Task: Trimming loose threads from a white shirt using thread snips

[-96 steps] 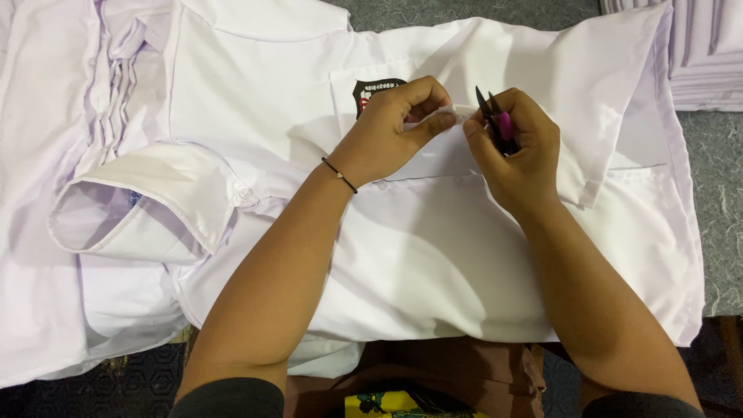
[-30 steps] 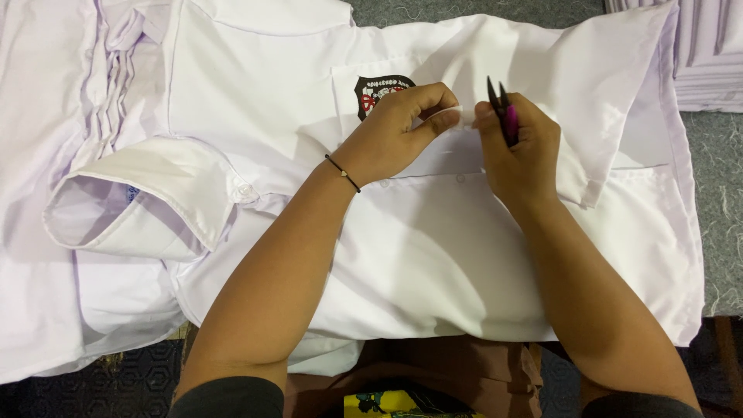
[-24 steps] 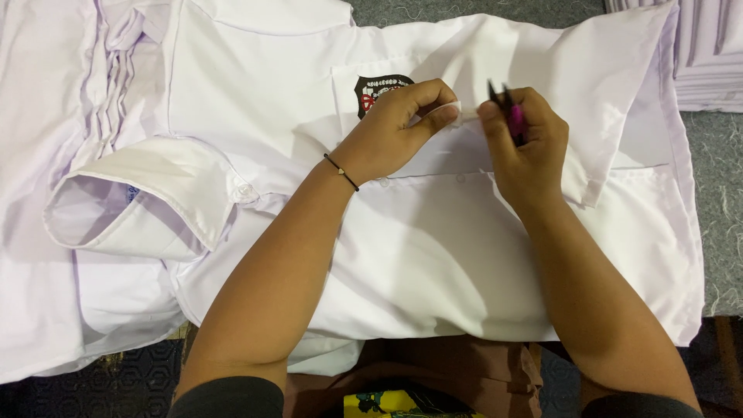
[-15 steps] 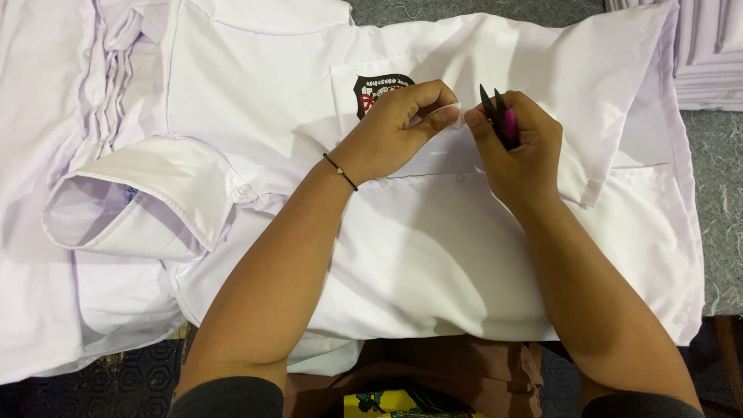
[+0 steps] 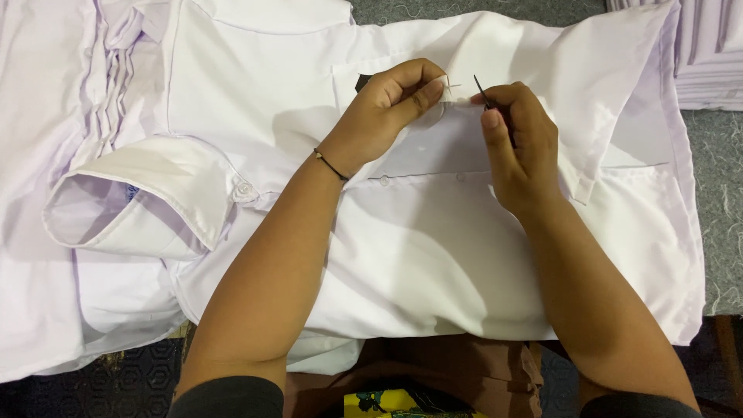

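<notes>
Left hand (image 5: 391,104): I see it pinching a fold of the white cotton shirt (image 5: 433,255) at the chest pocket.
Right hand (image 5: 517,143): I see it closed around small dark thread snips (image 5: 484,94), blades pointing toward the pinched cloth.
Shirt: spread flat beneath both forearms.
Left edge: pile of white shirts (image 5: 46,155).

A shirt (image 5: 433,255) lies spread across the middle, its cuffed sleeve (image 5: 147,201) folded over at the left atop a pile of other garments (image 5: 46,101). The left hand (image 5: 391,108) and right hand (image 5: 518,151) meet on the shirt's upper part, near its pocket, small snips (image 5: 486,97) between them. Another stack (image 5: 712,46) sits at far right, behind.
</notes>
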